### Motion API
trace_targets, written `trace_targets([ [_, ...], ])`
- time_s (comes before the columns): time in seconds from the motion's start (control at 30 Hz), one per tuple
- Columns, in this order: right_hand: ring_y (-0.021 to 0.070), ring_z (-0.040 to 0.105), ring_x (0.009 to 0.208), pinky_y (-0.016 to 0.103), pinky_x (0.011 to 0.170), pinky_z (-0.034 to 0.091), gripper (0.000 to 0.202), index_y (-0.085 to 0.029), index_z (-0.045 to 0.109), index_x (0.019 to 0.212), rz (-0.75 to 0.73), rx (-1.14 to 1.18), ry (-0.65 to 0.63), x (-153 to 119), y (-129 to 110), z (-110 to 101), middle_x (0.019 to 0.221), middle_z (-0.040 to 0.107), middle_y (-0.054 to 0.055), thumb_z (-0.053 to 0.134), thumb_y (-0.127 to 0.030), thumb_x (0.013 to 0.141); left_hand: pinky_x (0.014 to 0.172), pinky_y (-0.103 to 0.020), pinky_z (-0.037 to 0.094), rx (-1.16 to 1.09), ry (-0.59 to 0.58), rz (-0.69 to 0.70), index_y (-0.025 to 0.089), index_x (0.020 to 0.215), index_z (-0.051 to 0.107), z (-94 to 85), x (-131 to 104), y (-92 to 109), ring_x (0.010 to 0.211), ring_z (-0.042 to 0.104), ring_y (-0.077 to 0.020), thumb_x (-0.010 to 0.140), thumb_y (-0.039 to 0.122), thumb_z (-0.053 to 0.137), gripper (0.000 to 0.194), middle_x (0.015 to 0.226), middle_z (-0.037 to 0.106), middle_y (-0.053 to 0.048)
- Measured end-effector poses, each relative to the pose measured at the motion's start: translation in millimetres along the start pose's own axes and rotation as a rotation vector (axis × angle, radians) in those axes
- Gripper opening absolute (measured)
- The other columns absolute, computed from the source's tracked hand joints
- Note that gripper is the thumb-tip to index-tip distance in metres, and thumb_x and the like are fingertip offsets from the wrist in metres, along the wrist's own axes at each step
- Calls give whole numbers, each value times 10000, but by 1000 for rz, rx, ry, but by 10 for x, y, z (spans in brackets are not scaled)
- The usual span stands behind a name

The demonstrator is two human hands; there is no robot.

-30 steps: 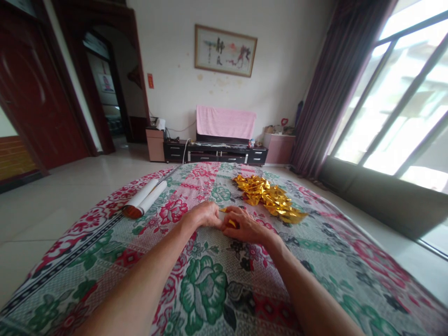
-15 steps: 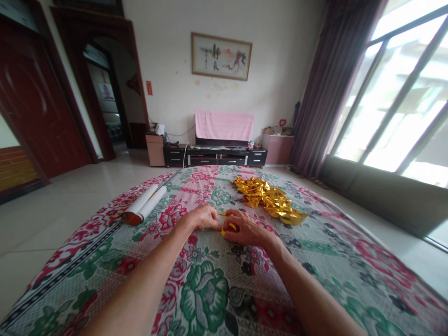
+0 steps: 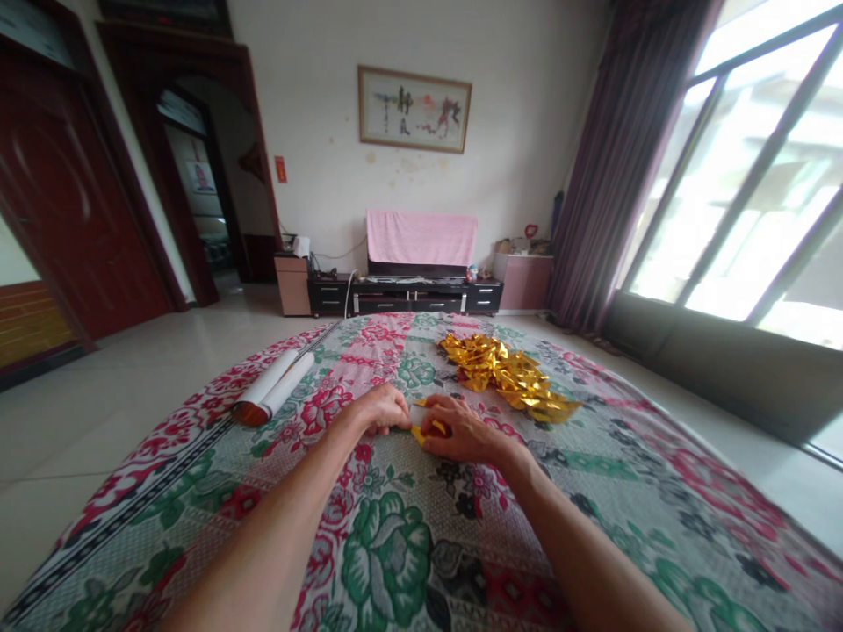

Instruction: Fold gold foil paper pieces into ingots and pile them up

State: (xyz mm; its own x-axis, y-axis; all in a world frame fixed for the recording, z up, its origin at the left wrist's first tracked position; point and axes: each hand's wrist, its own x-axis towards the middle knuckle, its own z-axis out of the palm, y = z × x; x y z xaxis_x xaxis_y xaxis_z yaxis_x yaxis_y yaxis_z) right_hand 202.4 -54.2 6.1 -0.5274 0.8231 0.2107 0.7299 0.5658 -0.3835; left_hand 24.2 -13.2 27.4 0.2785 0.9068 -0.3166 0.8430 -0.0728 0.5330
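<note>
Over the middle of the cloth, both hands meet at a small piece of gold foil paper (image 3: 420,434) with a pale side. My right hand (image 3: 457,427) is closed on it, its curled fingers covering much of the sheet. On the other side my left hand (image 3: 383,409) has thumb and fingers pinched together at the paper's left edge; its fingertips are partly hidden. Just beyond my right hand lies a heap of folded gold foil pieces (image 3: 504,373), shiny and pointed, strung out in a loose row.
A flowered cloth (image 3: 388,553) covers the round table. Towards its left edge lie rolled sheets (image 3: 277,382), white outside and orange-gold inside. Past the table stands a low black cabinet (image 3: 428,297) with a pink cloth (image 3: 421,235) hung above it. A window is at the right.
My left fingertips have moved slightly left along the paper, and a little more gold shows at its lower edge. My right hand stays almost in place; the heap is unchanged.
</note>
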Motion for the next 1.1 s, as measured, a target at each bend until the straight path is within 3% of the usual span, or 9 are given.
trace_targets([
  [0.17, 190, 461, 1007, 353, 894, 330, 114, -229, 616, 801, -11, 5, 2, 4, 3, 0, 1106, 496, 20, 603, -274, 697, 375, -167, 321, -16, 19, -7, 175, 807, 647, 9, 39, -62, 319, 392, -70, 597, 241, 557, 237, 371, 434, 50],
  [0.33, 188, 463, 996, 346, 883, 332, 146, -232, 627, 811, 10, 17, 15, 11, 49, 38, 1143, 477, 24, 618, -293, 678, 370, -165, 338, -36, 98, 16, 161, 805, 650, 52, 78, -135, 326, 429, -70, 619, 271, 525, 250, 448, 524, 16],
  [0.53, 183, 461, 994, 330, 876, 330, 146, -228, 639, 809, -15, 21, 30, 27, 66, 50, 1062, 506, 21, 624, -280, 673, 412, -226, 418, 133, 126, -98, 140, 658, 661, 91, 19, 9, 337, 485, -120, 626, 379, 546, 267, 400, 538, -23],
  [0.77, 164, 481, 933, 294, 824, 350, 144, -228, 653, 792, -29, 25, 48, 21, 68, 36, 1002, 524, 13, 625, -285, 662, 496, -239, 455, 141, 209, -229, 115, 706, 663, 196, -95, 165, 473, 592, -173, 638, 320, 565, 238, 515, 627, -93],
  [0.97, 168, 484, 927, 297, 814, 348, 147, -220, 651, 776, -28, 6, 70, 18, 48, 26, 989, 535, 16, 622, -297, 655, 660, -261, 459, 198, 404, -197, 145, 804, 668, 298, -191, 165, 784, 637, -225, 675, 272, 530, 228, 724, 677, -139],
  [1.1, 166, 496, 889, 284, 789, 358, 187, -208, 638, 803, -9, 14, 74, 14, 28, 12, 932, 554, 21, 619, -309, 646, 699, -275, 449, 231, 436, -173, 170, 862, 658, 353, -210, 160, 891, 614, -243, 688, 347, 536, 276, 866, 672, -143],
])
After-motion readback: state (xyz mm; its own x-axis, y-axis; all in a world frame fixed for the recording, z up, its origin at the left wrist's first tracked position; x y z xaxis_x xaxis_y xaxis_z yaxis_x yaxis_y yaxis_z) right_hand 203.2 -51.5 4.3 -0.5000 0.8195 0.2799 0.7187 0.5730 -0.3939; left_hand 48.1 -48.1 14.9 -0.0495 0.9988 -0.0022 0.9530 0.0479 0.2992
